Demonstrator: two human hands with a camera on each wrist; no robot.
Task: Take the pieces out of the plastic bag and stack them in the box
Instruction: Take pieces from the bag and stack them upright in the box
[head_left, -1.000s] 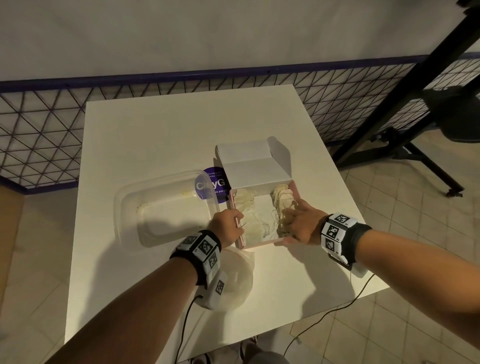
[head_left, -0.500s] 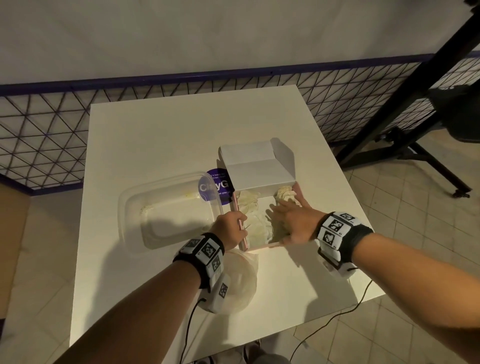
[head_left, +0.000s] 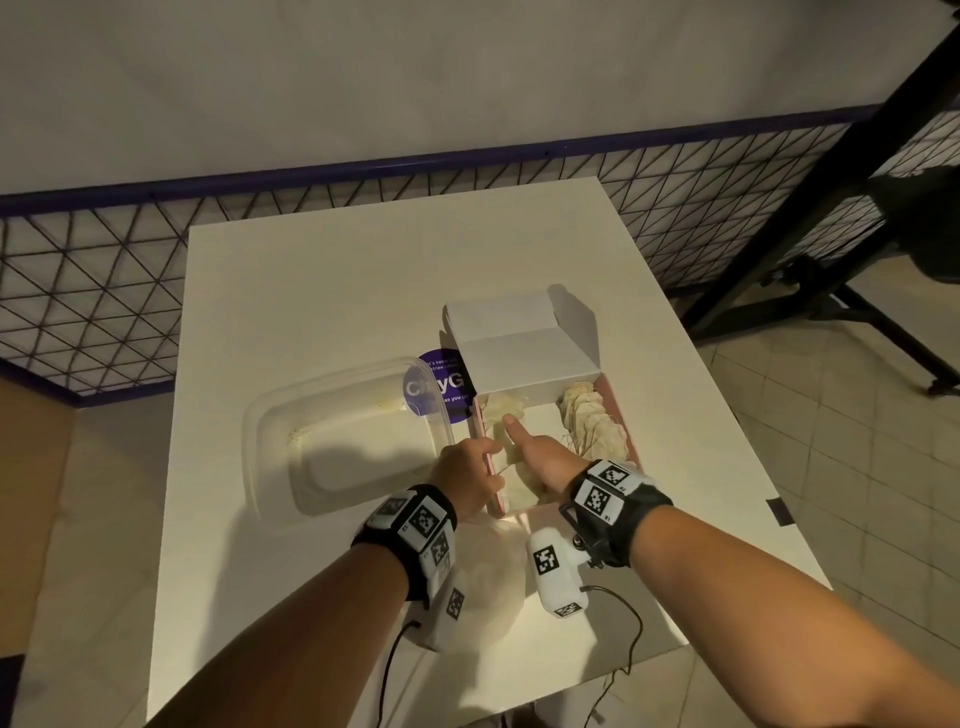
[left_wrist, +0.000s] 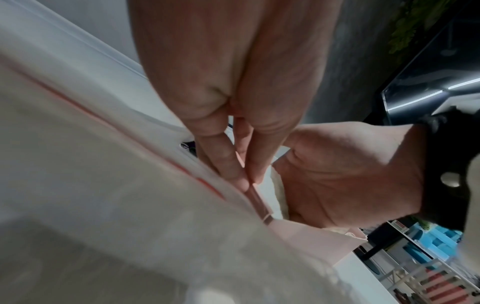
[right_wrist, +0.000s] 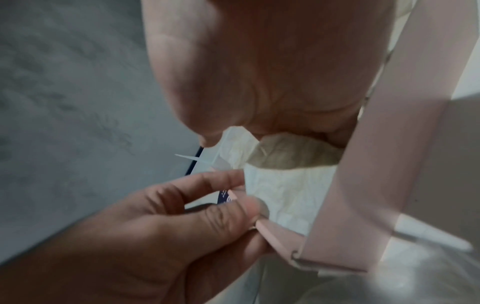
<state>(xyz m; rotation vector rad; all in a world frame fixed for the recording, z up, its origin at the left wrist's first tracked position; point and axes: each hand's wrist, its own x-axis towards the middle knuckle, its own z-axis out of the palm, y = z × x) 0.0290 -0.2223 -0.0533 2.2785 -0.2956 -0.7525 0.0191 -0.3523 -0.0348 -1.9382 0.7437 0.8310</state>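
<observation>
Pink box (head_left: 631, 441) at table centre, long axis 12–6, lid flap up at 12. Left hand (head_left: 467, 475) pinches the box's 9 o'clock wall, thumb inside. Right hand (head_left: 540, 460) is inside, fingers curled onto the loose pale pieces (head_left: 501, 410) on the 9 o'clock side (grip itself hidden). A neat row of pieces (head_left: 592, 421) lines the 3 o'clock wall. Pieces look thin, soft, crinkled. Plastic bag (head_left: 488, 571) lies limp at 6, nearer the left hand.
</observation>
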